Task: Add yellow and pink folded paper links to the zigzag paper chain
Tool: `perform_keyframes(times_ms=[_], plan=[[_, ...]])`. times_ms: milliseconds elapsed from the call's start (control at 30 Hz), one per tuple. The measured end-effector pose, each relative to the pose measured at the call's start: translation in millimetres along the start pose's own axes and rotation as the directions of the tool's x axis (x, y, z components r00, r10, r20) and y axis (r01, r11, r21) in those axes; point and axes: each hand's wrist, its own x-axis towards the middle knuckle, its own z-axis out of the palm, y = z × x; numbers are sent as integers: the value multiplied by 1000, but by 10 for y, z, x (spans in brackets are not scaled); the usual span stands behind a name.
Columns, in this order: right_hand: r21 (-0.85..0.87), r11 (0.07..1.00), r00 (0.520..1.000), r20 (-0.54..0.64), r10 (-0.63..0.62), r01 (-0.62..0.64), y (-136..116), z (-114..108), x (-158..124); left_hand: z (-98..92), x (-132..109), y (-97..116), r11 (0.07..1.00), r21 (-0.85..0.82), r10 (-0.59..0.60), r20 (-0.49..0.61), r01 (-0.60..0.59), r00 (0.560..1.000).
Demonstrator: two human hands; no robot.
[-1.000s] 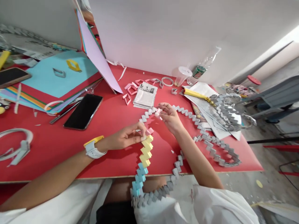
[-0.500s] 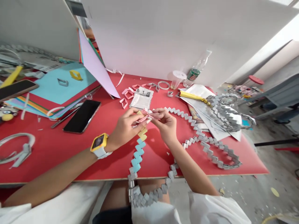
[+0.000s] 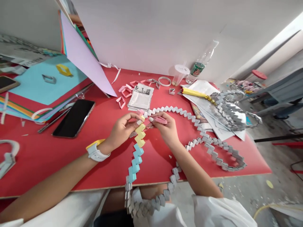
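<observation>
A: What does the left hand (image 3: 125, 128) grasp?

B: With thumb and fingertips pinched together, it grips the folded-paper chain (image 3: 136, 161) at its yellow section, close to the pink end.

A: And the right hand (image 3: 167, 129)?

B: It grasps a pink paper link (image 3: 160, 119) between thumb and fingers, near that end. Whether link and chain touch is hard to tell, since the fingertips cover the spot.

A: Where does the chain lie?

B: From the left hand it descends toward the front edge of the red worktop (image 3: 104, 171), yellow, then light blue, then grey, and hangs past that edge. A grey chain loop (image 3: 215, 156) rests near the right front corner.

A: What surrounds the hands?

B: Toward the back edge lies a stack of newspaper pieces (image 3: 140, 98), with loose pink links (image 3: 126, 92) beside it. A smartphone (image 3: 74, 118) lies toward the left edge; a lidded cup (image 3: 180, 75) and a plastic bottle (image 3: 197, 69) stand near the back edge.
</observation>
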Motion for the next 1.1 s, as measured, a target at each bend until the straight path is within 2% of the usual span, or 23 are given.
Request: perform_keyframes(times_ms=[67, 133, 233, 333, 533, 667, 900, 1100], plan=[[20, 1000, 999, -44, -1, 2, 13, 13, -11, 16, -5, -41, 958, -244, -140, 66, 152, 988], [-35, 998, 996, -73, -56, 54, 29, 43, -37, 41, -15, -66, 883, -395, -226, 117, 254, 967], [-81, 991, 987, -109, -119, 110, 44, 112, -85, 79, -38, -76, 808, -485, -292, 163, 335, 942], [-46, 993, 983, -140, -118, 113, 41, 161, -115, 96, -59, -77, 765, -511, -324, 221, 392, 920], [-108, 989, 976, -178, -123, 105, 22, 135, -123, 88, -66, -93, 769, -497, -344, 208, 401, 916], [-96, 990, 964, -233, -125, 105, 22, 165, -143, 101, -72, -82, 729, -551, -353, 206, 406, 913], [-162, 968, 908, -345, -236, 191, 58, 275, -208, 136, -98, -37, 733, -557, -314, 232, 390, 921], [-321, 908, 836, -391, -385, 268, 115, 288, -249, 171, -114, -54, 740, -541, -310, 253, 399, 917]])
